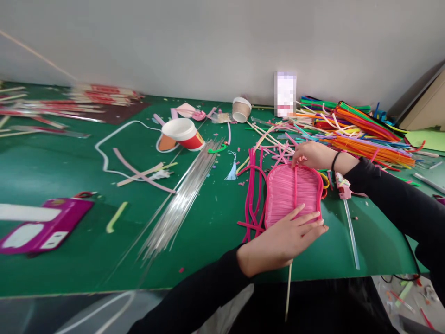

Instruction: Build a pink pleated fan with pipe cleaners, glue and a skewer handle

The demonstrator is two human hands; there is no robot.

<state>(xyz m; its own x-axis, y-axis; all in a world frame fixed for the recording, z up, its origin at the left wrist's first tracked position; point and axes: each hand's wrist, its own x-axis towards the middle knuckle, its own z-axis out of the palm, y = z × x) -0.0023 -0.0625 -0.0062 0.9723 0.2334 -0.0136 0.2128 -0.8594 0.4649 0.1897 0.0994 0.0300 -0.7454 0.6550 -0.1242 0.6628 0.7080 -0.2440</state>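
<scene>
A pink fan-shaped panel (281,195) with a darker pink rim lies on the green table, a thin wooden stick (288,292) sticking out below it. Across its lower part my left hand (283,239) lies flat, fingers stretched and apart. At the panel's top edge the fingers of my right hand (309,155) pinch the upper end of a pink pipe cleaner (295,188), which runs down the panel's middle to my left fingertips. Loose magenta pipe cleaners (251,199) are left of the panel. A pink glue gun (343,188) with a clear glue stick (352,234) is on the right.
Clear thin rods or wires (181,199) form a bundle left of centre, near a red and white paper cup (184,132). Colourful pipe cleaners (368,125) are heaped at the back right. A blue tassel (232,168) and a purple case (66,222) also lie on the table.
</scene>
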